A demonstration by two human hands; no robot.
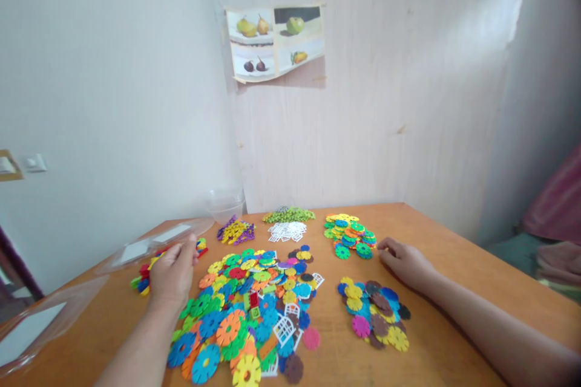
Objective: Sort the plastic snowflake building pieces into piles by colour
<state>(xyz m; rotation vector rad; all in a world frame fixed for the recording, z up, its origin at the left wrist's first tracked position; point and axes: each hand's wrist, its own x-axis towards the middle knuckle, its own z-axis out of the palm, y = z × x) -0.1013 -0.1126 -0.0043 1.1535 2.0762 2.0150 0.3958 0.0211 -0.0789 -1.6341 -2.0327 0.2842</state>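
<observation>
My left hand (175, 269) is closed, fingers drawn together, above the left side of the table beside a pile of small bricks (144, 278); what it holds, if anything, is hidden. My right hand (403, 260) rests on the table with bent fingers apart, near the right edge of a pile of green, yellow and blue discs (349, 234). Between the hands lies a large mixed pile of colourful notched discs (229, 328), with white window pieces (284, 329) and a few small bricks (254, 299) on it. A smaller pile of brown, yellow and blue discs (379, 312) lies nearer me on the right.
Farther back are white pieces (287, 231), green pieces (290, 214), purple and yellow pieces (236, 230) and a clear plastic tub (226, 204). Clear bags with white labels (136, 249) lie on the left. A fruit poster (275, 42) hangs on the wall.
</observation>
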